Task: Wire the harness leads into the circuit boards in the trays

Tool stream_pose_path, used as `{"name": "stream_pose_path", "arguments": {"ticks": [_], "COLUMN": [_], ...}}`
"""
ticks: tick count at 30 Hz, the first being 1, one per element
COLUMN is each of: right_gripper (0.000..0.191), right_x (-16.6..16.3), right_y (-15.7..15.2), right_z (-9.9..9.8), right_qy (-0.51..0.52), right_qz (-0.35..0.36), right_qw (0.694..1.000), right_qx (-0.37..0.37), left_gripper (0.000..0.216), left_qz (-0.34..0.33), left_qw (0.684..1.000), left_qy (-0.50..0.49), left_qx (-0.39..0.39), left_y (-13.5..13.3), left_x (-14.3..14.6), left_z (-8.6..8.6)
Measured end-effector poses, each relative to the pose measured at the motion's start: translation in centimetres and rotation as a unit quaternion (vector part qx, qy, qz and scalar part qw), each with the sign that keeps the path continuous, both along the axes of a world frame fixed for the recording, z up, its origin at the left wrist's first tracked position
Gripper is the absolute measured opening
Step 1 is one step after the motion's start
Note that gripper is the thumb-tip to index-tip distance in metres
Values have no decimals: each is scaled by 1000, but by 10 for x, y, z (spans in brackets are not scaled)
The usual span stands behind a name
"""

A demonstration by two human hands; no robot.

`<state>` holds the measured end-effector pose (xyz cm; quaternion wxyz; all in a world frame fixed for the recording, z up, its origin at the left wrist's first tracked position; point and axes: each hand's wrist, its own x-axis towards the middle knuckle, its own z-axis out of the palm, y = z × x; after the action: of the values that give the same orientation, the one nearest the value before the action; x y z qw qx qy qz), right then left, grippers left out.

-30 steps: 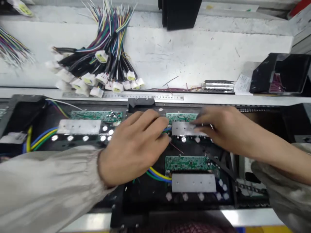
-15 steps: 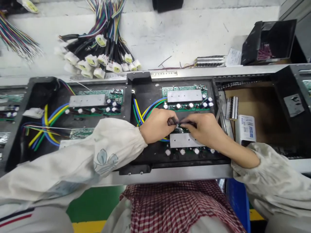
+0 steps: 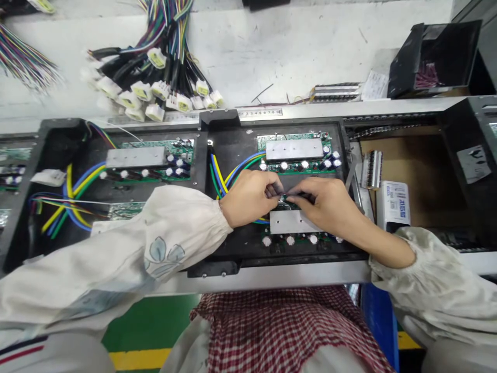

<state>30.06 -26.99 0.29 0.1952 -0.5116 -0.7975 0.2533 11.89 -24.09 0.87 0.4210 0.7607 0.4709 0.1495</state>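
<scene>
My left hand (image 3: 252, 197) and my right hand (image 3: 322, 202) meet over the near circuit board (image 3: 285, 205), both with fingers pinched together at its upper edge. What sits between the fingertips is too small and too covered to make out. A grey metal heat sink (image 3: 291, 221) lies along that board, partly under my right hand. Farther back, a second circuit board (image 3: 272, 140) carries its own heat sink (image 3: 294, 149) and round capacitors. Blue, yellow and green wires (image 3: 222, 176) curve in from the left, passing behind my left hand.
To the left stands another black tray (image 3: 134, 182) with boards and wires. Wire harnesses with white connectors (image 3: 142, 91) lie on the bench behind. At right are a small white box (image 3: 395, 202), a component strip (image 3: 371, 169) and a black bin (image 3: 433, 62).
My fingertips have shifted slightly at the board's upper edge, with both hands staying pinched there. The whole view has moved a little.
</scene>
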Motion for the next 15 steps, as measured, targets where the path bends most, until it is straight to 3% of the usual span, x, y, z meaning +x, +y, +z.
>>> {"name": "stream_pose_path", "arguments": {"ticks": [9,15], "right_gripper": [8,9], "right_x": [0,0], "right_y": [0,1], "right_z": [1,5], "right_qy": [8,11], "right_qz": [7,-11], "right_qw": [1000,1000], "right_qx": [-3,-24], "left_gripper": [9,24], "left_qz": [-12,-77], "left_qw": [1000,989], "left_qy": [-9,11], "left_qx": [21,129], "left_y": [-1,0], "left_x": [-2,-4], "left_z": [-2,-1]}}
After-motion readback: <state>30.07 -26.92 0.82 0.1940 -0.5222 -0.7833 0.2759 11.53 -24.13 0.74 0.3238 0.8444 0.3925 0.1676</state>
